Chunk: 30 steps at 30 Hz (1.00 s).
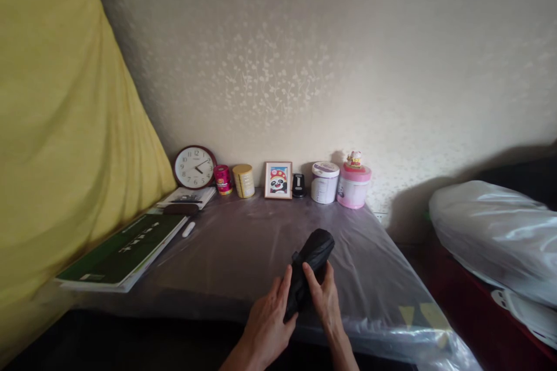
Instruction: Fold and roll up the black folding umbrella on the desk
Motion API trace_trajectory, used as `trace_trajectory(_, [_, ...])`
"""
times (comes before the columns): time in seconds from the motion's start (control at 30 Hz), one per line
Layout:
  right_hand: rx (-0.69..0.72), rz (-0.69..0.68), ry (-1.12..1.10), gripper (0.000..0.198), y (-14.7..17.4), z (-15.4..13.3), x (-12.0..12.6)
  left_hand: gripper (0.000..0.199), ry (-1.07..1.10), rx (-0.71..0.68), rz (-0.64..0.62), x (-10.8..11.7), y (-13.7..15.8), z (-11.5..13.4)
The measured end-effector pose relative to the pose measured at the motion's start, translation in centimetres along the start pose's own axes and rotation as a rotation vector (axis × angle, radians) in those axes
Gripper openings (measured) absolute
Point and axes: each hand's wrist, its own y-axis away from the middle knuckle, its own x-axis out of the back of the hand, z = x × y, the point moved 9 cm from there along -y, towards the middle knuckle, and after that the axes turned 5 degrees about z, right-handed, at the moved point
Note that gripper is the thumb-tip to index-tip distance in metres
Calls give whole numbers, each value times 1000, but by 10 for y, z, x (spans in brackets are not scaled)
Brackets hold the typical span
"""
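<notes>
A folded black umbrella is held between both hands above the front part of the table. It tilts, its thicker end pointing away to the upper right. My left hand grips its lower left side, fingers wrapped along it. On the right side, my right hand closes around the middle, with the thumb lying on top. The lower end of the umbrella is partly hidden by the fingers.
Along the wall stand a round clock, a pink can, a yellow can, a framed panda picture and two tubs. A green book and a white object lie left. A yellow curtain hangs beside.
</notes>
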Motion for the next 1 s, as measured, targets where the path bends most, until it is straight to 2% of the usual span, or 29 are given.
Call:
trace_trajectory(0.1, [125,64,119,74,-2,-1,3,85,-60,28,-37,-3,-2,-5])
trace_trajectory(0.17, [214,73,219,70,-1,-5,2,87,-70,42,-58,-6,-2,-9])
trace_trajectory(0.3, [362,-32,332,46,5,-19,-12,86,-84,61,-85,-8,-4,-11])
trace_trajectory(0.4, [463,-135,261,27,10,-34,-20,85,-118,85,-114,-6,-6,-10])
trace_trajectory(0.47, [492,-171,191,22,10,-40,-20,85,-132,93,-128,-3,-7,-7])
trace_trajectory(0.57, [443,-208,87,20,5,-38,-16,86,-138,84,-132,0,-9,-4])
trace_trajectory(0.77, [144,-287,-132,30,-6,-18,-12,88,-175,85,-133,-6,-5,-3])
trace_trajectory(1.0, [101,-401,-141,27,-7,-24,-26,82,-235,54,-135,-14,-2,-1])
